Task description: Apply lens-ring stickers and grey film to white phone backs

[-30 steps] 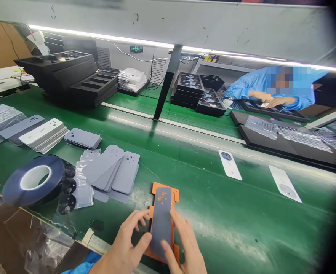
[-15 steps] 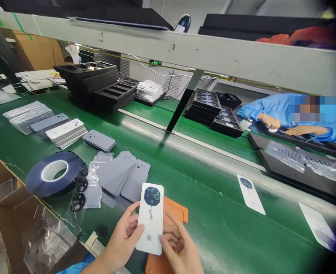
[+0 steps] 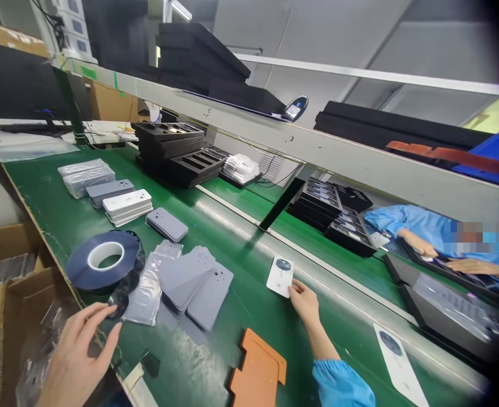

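Note:
A white phone-shaped panel [image 3: 280, 277] with a dark round camera area is gripped at its lower right edge by my right hand [image 3: 304, 302], over the green surface. At the lower left, my left hand [image 3: 82, 345] has thumb and forefinger apart, its fingertips at the black round pieces [image 3: 119, 304] hanging off the blue tape roll [image 3: 77, 265]. Whether it grips one is unclear. Grey panels [image 3: 209, 294] lie fanned out between the hands, beside clear plastic sleeves [image 3: 145, 294]. An orange fixture [image 3: 256, 373] rests at the front.
Stacked white panels [image 3: 127, 207] and grey panels [image 3: 167, 224] stand farther back, near black trays [image 3: 190, 167]. Another white panel [image 3: 398, 362] lies to the right. A co-worker in blue sleeves [image 3: 406, 220] works across the table. A green-black post [image 3: 281, 203] rises mid-table.
The white panel has moved from above the orange fixture to the right in my right hand. My left hand has let go of it and moved left to the black pieces. The view has shifted.

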Demonstrator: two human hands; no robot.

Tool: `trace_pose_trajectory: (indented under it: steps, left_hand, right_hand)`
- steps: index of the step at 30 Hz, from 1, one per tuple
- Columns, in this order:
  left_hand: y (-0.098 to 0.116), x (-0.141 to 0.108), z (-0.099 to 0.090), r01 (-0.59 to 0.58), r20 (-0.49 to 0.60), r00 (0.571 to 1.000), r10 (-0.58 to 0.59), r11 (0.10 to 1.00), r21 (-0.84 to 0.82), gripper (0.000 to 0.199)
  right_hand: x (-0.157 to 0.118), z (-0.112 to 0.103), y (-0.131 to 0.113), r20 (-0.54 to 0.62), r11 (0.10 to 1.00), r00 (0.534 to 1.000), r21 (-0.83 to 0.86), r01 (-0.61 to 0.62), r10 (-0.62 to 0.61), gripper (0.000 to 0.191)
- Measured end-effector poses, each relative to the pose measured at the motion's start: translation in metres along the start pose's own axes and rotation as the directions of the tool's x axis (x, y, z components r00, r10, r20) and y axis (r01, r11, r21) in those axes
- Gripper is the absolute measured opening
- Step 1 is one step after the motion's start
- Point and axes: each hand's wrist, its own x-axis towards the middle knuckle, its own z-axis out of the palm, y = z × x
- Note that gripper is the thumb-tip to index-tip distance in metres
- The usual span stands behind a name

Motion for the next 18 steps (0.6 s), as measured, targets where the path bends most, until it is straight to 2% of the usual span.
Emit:
trace_pose_trajectory:
  steps: [2,3,6,9,11,12,14,16,18]
  left_hand:
    - [-0.012,-0.002,-0.003,0.079,0.017,0.997,-0.081,0.992,0.096,0.047]
    - [-0.017,-0.003,-0.004,0.138,0.06,0.987,-0.146,0.983,0.123,0.049]
    - [-0.02,-0.003,-0.003,0.253,0.219,0.938,-0.269,0.962,0.099,0.038]
    - [-0.003,0.001,0.0,0.226,0.255,0.945,-0.204,0.972,-0.061,0.031]
    - [0.016,0.004,0.003,0.222,0.249,0.952,-0.179,0.962,-0.157,0.035]
    - [0.026,0.005,0.005,0.23,0.278,0.945,-0.172,0.954,-0.194,0.037]
    - [0.045,0.005,0.008,0.287,0.347,0.919,-0.189,0.923,-0.255,0.04]
    - [0.06,0.003,0.007,0.4,0.466,0.856,-0.224,0.858,-0.322,0.048]
    - [0.071,-0.001,0.003,0.524,0.603,0.768,-0.216,0.753,-0.399,0.058]
  right_hand:
    - [0.0,-0.002,0.001,-0.014,0.996,1.0,-0.083,0.026,-0.027,0.024]
    - [-0.002,-0.003,0.0,-0.021,0.992,0.999,-0.115,0.046,-0.048,0.024]
    - [-0.013,0.0,-0.008,-0.022,0.978,0.992,-0.173,0.119,-0.124,0.039]
    - [-0.042,0.015,-0.028,0.056,0.966,0.98,-0.166,0.2,-0.193,0.053]
    - [-0.08,0.03,-0.05,0.16,0.955,0.951,-0.095,0.281,-0.264,0.052]
    - [-0.105,0.038,-0.062,0.239,0.932,0.904,0.009,0.363,-0.355,0.05]
    - [-0.158,0.053,-0.086,0.379,0.874,0.787,0.204,0.442,-0.486,0.045]
    - [-0.207,0.068,-0.106,0.505,0.829,0.657,0.341,0.444,-0.56,0.037]
    - [-0.243,0.082,-0.117,0.57,0.784,0.538,0.455,0.422,-0.62,0.034]
